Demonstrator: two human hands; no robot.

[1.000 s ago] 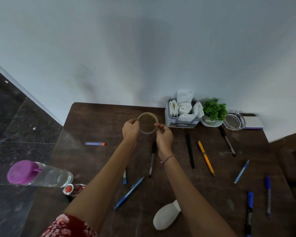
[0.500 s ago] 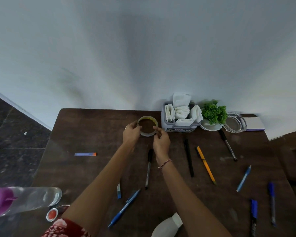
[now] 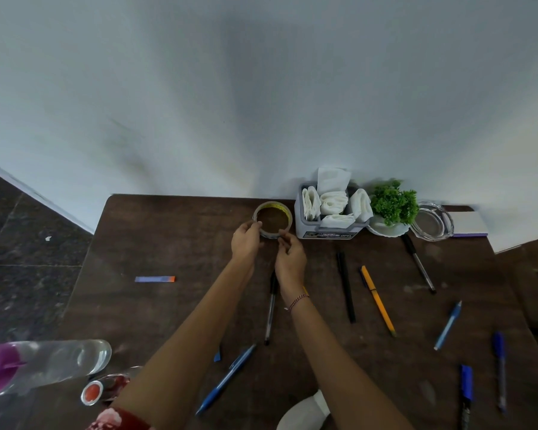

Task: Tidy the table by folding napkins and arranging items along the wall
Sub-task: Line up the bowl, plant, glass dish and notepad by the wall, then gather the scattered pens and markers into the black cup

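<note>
Closest to the camera there's a clear bottle [image 3: 47, 364] with a purple cap lying on its side, plus pens all over the table [image 3: 168, 305], like the blue pen [image 3: 225, 378] and the orange pen [image 3: 378, 301]. Further up, the left hand [image 3: 246, 240] and right hand [image 3: 289, 259] both have fingertips pinched on the rim of a tape roll [image 3: 272, 220], which sits flat near the wall, just left of the napkin holder [image 3: 330, 231]. The roll is probably light and stiff, so holding the outer rim looks right. The holder's compartments are stuffed with folded white napkins [image 3: 333, 201]; beyond it are a small plant [image 3: 392, 204] and an empty-looking glass ashtray [image 3: 432, 221].
</note>
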